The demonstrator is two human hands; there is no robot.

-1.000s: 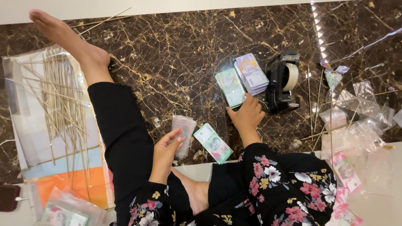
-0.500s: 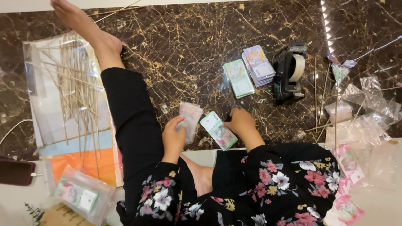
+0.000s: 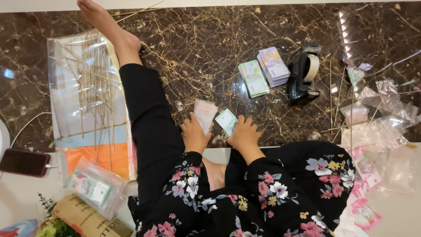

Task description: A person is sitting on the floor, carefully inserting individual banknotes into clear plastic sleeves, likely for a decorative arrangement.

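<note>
Left hand (image 3: 193, 135) grasps a small clear plastic sleeve (image 3: 205, 114); right hand (image 3: 244, 134) grasps a green banknote (image 3: 226, 121) just right of it.

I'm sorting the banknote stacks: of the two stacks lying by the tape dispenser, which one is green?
The green stack is the one farther from the tape dispenser, on its left in the picture. The purplish stack lies between them, right beside the dispenser.
</note>
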